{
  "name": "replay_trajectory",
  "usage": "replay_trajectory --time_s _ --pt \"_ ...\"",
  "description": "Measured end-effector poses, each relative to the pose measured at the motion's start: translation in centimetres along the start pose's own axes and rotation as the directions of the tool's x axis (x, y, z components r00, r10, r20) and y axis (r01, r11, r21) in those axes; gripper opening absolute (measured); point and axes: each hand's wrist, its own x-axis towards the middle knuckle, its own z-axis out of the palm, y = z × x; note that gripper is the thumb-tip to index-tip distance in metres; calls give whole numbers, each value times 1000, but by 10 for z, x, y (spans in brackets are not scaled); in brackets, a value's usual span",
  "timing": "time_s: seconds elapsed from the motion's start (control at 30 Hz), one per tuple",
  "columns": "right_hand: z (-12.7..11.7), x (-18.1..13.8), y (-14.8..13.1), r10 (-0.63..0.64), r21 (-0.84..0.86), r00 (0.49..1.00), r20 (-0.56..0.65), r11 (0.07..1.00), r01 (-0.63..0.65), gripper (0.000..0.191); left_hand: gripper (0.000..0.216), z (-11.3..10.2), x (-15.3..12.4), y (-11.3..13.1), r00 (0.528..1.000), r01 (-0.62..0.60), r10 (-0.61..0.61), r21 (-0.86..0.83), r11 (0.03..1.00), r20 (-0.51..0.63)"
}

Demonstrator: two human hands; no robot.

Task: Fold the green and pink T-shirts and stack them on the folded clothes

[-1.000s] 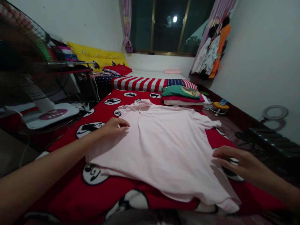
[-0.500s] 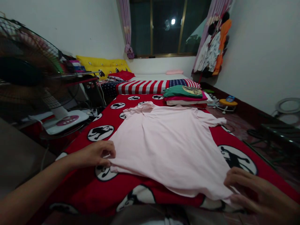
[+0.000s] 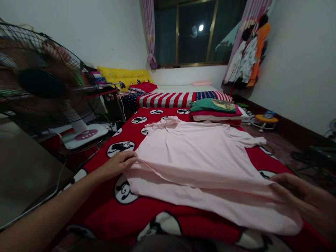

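Observation:
A pale pink shirt (image 3: 199,157) lies spread flat on a red blanket with black-and-white round prints (image 3: 110,210), collar end away from me. My left hand (image 3: 119,164) pinches the shirt's left edge near the hem. At the lower right my right hand (image 3: 304,199) grips the hem's right side. Between the two hands the top layer of the hem is lifted into a long fold across the shirt.
A stack of folded clothes (image 3: 214,108), green on top, sits beyond the shirt. A standing fan (image 3: 44,87) and its white base (image 3: 85,134) are at the left. A striped flag blanket (image 3: 170,99), yellow pillows (image 3: 123,75), a window and hanging clothes (image 3: 248,56) lie farther back.
Both hands went from the shirt's sides to its hem corners, took hold, and raised the hem toward the collar, forming a fold. The camera shifted left.

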Motion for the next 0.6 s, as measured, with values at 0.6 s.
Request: replay_trajectory --time_s 0.6 --pt "-31 42 -13 -159 -155 968 197 969 191 8 19 -38 14 -31 989 102 -57 349 932 -136"
